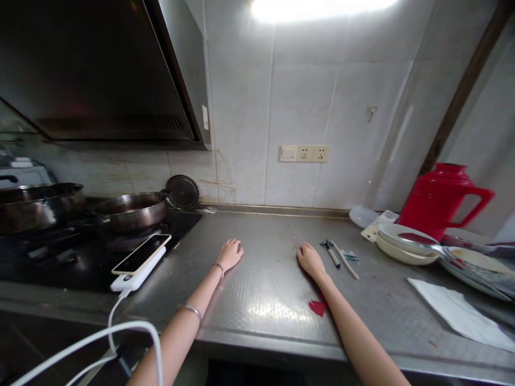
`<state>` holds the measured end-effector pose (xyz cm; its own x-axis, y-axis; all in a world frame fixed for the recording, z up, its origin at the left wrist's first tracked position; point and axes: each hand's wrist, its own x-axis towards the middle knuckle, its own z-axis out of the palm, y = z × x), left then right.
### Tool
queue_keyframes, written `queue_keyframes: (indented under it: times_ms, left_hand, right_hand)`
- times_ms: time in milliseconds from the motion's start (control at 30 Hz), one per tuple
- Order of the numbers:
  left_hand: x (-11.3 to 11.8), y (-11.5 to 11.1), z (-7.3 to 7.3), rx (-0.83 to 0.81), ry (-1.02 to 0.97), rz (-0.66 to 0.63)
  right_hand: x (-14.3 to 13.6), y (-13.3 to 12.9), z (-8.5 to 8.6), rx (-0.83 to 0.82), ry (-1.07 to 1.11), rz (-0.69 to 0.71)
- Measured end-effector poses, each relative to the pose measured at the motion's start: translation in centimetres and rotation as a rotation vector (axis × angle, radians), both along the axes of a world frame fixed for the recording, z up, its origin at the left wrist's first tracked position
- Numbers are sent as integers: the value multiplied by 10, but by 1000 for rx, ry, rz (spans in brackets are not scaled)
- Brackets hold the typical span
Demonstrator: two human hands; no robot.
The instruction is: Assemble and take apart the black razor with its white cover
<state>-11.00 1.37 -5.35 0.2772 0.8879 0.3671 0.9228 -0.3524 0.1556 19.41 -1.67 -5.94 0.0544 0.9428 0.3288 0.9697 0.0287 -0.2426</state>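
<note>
My left hand (230, 254) rests on the steel counter (265, 268), its fingers curled together; whether anything is under them is hidden. A bangle circles that wrist. On the same surface, to the right, lies my right hand (310, 258), also closed, its palm side hidden. Just right of it are a dark razor-like tool (333, 254) and a pale curved strip (344, 260), with small teal items (351, 256) beside them. A red heart-like patch (317, 306) shows by my right forearm.
At left, pots (131, 210) stand on the black stove, and a phone (142, 254) lies on a white power bank (139, 272) with a cable. Bowls (406, 252), a red jug (436, 201) and a white napkin (458, 311) are at right.
</note>
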Motion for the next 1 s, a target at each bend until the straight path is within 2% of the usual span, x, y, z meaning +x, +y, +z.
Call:
queue_keyframes:
  times_ms: [767,867,1000]
  left_hand:
    - [0,2,0,-14,8,6]
    - [0,2,0,-28,14,22]
    - [0,2,1,-26,20,6]
  right_hand:
    - [2,-1,-4,15,-37,-55]
    - [2,-4,3,-12,1,-66]
    - [18,-11,25,-70,95,-220]
